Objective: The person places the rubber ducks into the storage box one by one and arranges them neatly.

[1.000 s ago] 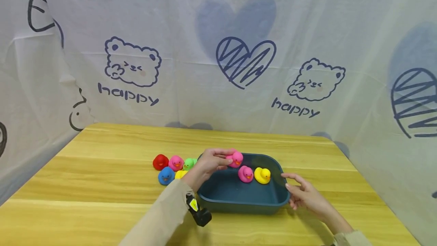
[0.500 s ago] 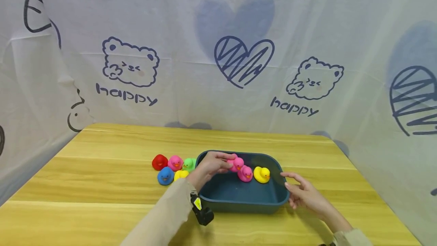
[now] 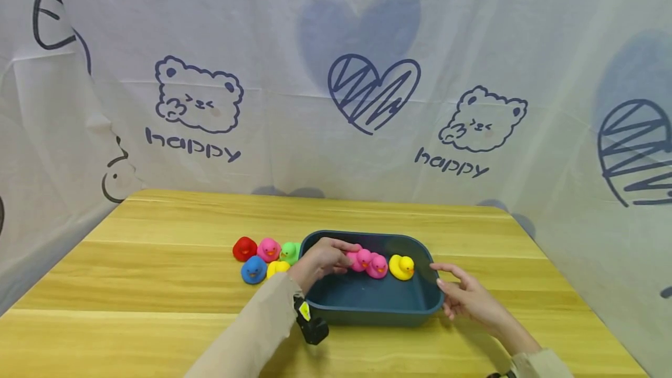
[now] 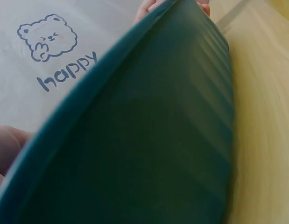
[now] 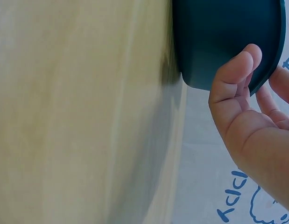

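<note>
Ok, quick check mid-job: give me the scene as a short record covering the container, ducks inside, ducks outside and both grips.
Container: dark tray on wooden table
Ducks inside: left pink duck, right pink duck, yellow duck
Ducks outside, left of tray: red duck, third pink duck, green duck, blue duck, second yellow duck
Left grip: fingers at left pink duck; hold unclear
Right grip: fingers at tray's right rim

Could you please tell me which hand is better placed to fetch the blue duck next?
The left hand, probably: it reaches over the left side of the box, nearer the blue duck, though it touches a pink duck. The right hand is at the opposite end, farther away.
</note>
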`<state>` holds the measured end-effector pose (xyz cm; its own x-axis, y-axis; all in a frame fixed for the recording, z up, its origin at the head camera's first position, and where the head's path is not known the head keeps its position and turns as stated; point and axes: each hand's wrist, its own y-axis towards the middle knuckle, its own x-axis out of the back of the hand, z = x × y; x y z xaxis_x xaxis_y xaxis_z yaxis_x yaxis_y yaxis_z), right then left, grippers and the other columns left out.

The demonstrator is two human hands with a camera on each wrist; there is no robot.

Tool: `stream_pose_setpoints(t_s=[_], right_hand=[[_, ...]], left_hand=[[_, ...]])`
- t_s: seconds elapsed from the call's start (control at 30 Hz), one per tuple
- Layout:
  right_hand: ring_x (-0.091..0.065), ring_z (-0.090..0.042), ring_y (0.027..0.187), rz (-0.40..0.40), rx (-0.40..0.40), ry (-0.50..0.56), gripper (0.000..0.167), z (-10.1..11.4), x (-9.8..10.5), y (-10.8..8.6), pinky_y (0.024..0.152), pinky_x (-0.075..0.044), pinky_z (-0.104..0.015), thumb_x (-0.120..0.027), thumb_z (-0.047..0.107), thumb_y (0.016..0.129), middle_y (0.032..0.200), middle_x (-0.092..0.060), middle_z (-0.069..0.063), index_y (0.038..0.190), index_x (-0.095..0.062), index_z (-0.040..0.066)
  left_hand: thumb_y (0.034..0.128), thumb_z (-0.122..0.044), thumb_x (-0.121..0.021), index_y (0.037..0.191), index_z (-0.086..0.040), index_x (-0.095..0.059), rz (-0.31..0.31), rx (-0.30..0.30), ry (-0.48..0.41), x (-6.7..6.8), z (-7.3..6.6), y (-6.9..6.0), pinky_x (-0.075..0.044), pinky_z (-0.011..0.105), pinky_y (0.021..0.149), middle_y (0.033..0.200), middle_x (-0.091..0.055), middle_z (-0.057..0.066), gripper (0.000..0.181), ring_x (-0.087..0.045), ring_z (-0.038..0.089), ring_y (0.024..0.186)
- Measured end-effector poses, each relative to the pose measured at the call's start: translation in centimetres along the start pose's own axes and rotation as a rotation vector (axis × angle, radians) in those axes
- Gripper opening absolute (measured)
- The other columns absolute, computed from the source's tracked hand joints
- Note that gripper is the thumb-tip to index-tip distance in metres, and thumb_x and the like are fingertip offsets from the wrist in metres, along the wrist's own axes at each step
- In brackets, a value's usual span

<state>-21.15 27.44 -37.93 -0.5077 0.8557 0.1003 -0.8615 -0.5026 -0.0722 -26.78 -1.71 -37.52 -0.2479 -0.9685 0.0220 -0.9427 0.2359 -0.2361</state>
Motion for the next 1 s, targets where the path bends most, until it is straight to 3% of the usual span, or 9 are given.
stream_pose_setpoints(t_s=[0.17, 0.47, 0.87, 1.0], right_hand=[[-0.052, -0.01, 0.054, 0.002, 0.0, 0.005, 0.045, -0.03, 0.04, 0.01, 0.05, -0.045, -0.022, -0.042, 0.018, 0.096, 0.064, -0.054, -0.005, 0.134, -0.025, 0.001], [-0.052, -0.01, 0.055, -0.006, -0.015, -0.005, 0.05, -0.03, 0.01, -0.04, 0.051, -0.045, -0.022, -0.043, 0.019, 0.095, 0.064, -0.054, -0.005, 0.134, -0.02, -0.002], [-0.052, -0.01, 0.054, -0.003, -0.005, -0.016, 0.05, 0.07, -0.04, -0.04, 0.051, -0.045, -0.022, -0.042, 0.019, 0.096, 0.063, -0.053, -0.004, 0.134, -0.018, -0.004], [-0.052, -0.01, 0.054, -0.004, -0.009, -0.012, 0.051, 0.02, -0.02, -0.02, 0.052, -0.045, -0.022, -0.042, 0.019, 0.096, 0.063, -0.054, -0.003, 0.134, -0.017, -0.004]], left_hand=[[0.0768, 0.016, -0.05, 0.114, 0.005, -0.058, 0.02, 0.06, -0.022, 0.12, 0.06, 0.03, -0.048, 0.028, 0.061, 0.081, -0.054, 0.007, 0.04, -0.049, 0.015, 0.06], [0.0759, 0.017, -0.05, 0.114, 0.005, -0.058, 0.01, 0.102, 0.005, 0.16, -0.01, 0.07, -0.05, 0.033, 0.067, 0.096, -0.057, 0.014, 0.04, -0.053, 0.019, 0.068], [0.0772, 0.016, -0.049, 0.114, 0.006, -0.057, 0.024, 0.12, 0.052, 0.2, -0.17, -0.07, -0.051, 0.035, 0.069, 0.086, -0.055, 0.011, 0.039, -0.052, 0.02, 0.07], [0.0782, 0.013, -0.051, 0.111, 0.004, -0.06, 0.01, 0.12, 0.084, 0.22, -0.2, -0.13, -0.051, 0.031, 0.065, 0.074, -0.055, 0.007, 0.035, -0.05, 0.015, 0.06]])
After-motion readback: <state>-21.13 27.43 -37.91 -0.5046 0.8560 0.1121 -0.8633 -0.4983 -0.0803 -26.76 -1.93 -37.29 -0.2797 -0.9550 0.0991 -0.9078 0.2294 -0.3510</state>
